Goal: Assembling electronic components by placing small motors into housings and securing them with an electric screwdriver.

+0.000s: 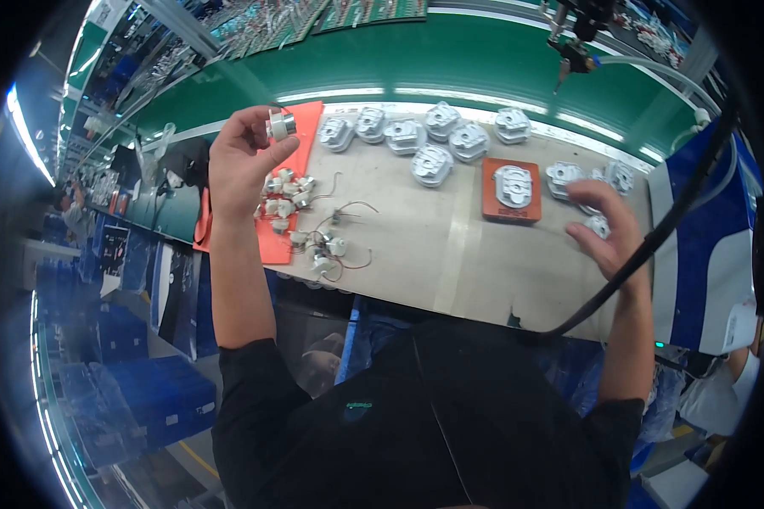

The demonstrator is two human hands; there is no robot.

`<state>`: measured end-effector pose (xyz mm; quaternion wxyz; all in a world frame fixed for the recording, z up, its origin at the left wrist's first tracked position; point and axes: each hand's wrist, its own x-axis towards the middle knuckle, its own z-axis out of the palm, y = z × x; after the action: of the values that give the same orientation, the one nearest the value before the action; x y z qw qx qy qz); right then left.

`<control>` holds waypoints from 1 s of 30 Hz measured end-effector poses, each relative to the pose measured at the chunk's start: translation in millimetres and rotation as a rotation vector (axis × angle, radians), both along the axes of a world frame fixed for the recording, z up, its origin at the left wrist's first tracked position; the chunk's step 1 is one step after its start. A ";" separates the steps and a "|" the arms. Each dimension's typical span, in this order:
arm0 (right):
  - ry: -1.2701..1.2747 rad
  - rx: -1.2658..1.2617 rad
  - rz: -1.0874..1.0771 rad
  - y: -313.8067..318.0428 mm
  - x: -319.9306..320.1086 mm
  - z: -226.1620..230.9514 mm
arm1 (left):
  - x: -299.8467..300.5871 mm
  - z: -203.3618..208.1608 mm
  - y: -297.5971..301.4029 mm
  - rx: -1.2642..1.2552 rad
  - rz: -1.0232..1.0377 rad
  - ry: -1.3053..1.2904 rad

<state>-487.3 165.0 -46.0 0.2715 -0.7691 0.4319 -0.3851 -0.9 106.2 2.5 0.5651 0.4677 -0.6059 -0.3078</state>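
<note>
My left hand [244,157] is raised over the orange sheet [306,140], its thumb and fingers closed on a small motor [281,125] with a metal end and a white plastic collar. More such white-and-metal motors [284,195] lie heaped on the sheet below. Others with thin dark wires [323,246] are spread beside it. My right hand [611,225] hovers at the right, thumb and fingers apart, close to several white plastic housings [564,178]. Left of that hand, one white housing [513,186] sits in a square orange-brown fixture [489,204].
Several more white housings [406,136] stand along the far side of the beige work surface [399,229]. A green conveyor belt [475,64] runs behind it. On the right are a blue-and-white machine [696,246] and a thick black cable [654,242]. A tool [573,55] hangs above the belt.
</note>
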 end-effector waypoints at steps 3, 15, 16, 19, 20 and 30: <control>-0.226 0.055 0.124 -7.2 36.0 -0.9 | -82.3 5.8 17.6 -0.081 -0.233 0.144; -0.754 0.298 0.167 -29.8 49.0 -9.5 | -232.6 -38.2 -3.7 -0.150 -0.453 -0.245; -0.718 0.275 0.097 -32.2 45.6 -7.3 | -235.3 -39.1 -9.9 -0.242 -0.436 -0.333; -0.389 0.154 -0.033 -44.3 35.5 -1.4 | -226.7 -48.8 -39.4 -0.164 -0.539 -0.318; -0.154 0.092 -0.097 -47.0 33.3 -0.3 | -223.8 -50.6 -49.2 -0.118 -0.633 -0.308; 0.350 0.035 -0.071 -67.5 51.7 -8.9 | -223.0 -80.0 -69.1 0.179 -0.720 0.062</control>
<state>-435.6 97.4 -54.9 0.1918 -0.8037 0.5061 -0.2472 -224.0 37.1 -77.5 0.3955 0.2626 -0.6849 -0.5527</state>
